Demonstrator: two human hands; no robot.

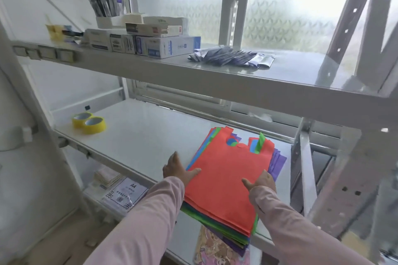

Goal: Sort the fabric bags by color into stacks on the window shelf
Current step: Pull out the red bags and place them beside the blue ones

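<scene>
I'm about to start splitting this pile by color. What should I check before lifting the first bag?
1. Top bag's color is plain: a red bag lies uppermost. Ok.
2. Hands in place: left hand and right hand flank the pile. Ok.
3. Room for stacks: bare shelf to the pile's left, with the tape rolls farther left. Ok.
4. Pile fully on the shelf: its near end overhangs the front edge. Not ok.
5. Colors separated: green, blue and purple are mixed underneath. Not ok.
6. Count per color: cannot tell.
</scene>
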